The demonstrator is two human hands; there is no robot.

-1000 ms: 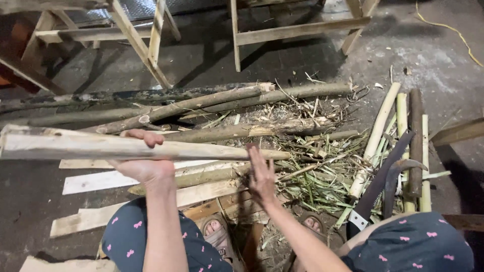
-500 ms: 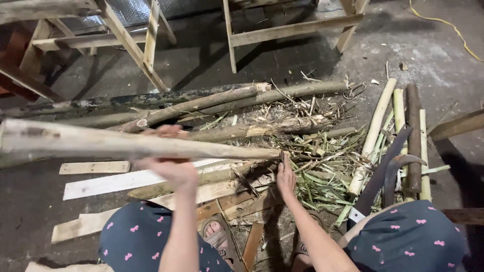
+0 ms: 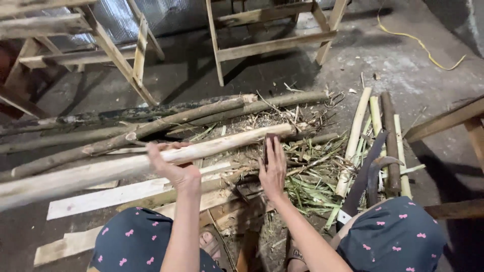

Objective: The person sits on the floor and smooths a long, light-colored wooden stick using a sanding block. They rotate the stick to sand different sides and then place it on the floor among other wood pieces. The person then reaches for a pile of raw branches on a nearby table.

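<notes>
Under my left hand [image 3: 176, 168], I am gripping the pale peeled pole [image 3: 151, 161], fingers wrapped over it. Right hand [image 3: 273, 168] is pressing a dark blade [image 3: 265, 148] near its far end, fingers closed on it. Bark looks mostly off; unpeeled poles [image 3: 166, 118] are waiting beyond both hands.

A yellow cord [image 3: 421, 48] lies on the floor beyond wooden trestles [image 3: 272, 45].

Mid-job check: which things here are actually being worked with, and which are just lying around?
In use: peeled pole gripped by the left hand; small dark tool in the right hand.

Lying about: bark-covered logs, curved saw, yellow cord, wooden trestle, flat boards.
</notes>
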